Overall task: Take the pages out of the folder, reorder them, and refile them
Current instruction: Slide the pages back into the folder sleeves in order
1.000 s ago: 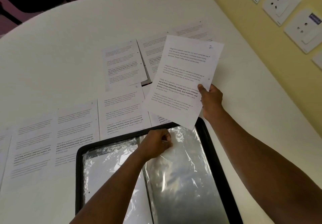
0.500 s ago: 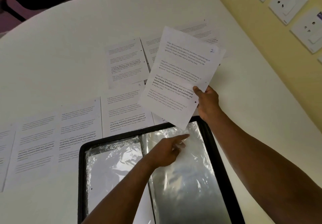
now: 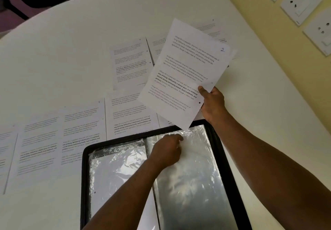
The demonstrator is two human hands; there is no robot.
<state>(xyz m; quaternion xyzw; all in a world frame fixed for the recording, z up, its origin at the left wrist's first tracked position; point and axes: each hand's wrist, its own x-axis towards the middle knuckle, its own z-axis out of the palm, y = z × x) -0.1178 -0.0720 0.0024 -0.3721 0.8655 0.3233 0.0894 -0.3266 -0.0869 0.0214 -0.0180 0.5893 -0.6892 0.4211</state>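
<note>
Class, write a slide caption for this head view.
Right hand holds page 2 above the folder; left hand at a sleeve.

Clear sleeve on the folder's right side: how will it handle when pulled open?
Probably floppy: the clear sleeve looks wrinkled near its top edge, where the left hand touches it. Likely slippery, given the glossy glare. It seems light and thin, so the page in the right hand may snag going in.

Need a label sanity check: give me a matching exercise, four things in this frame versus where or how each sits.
1. white printed page marked 2
2. black folder with clear plastic sleeves
3. left hand
4. white wall sockets

a. on the yellow wall
b. held up by the right hand
c. open on the white table
d. at the right sleeve's top edge

Pairs: 1-b, 2-c, 3-d, 4-a
</note>
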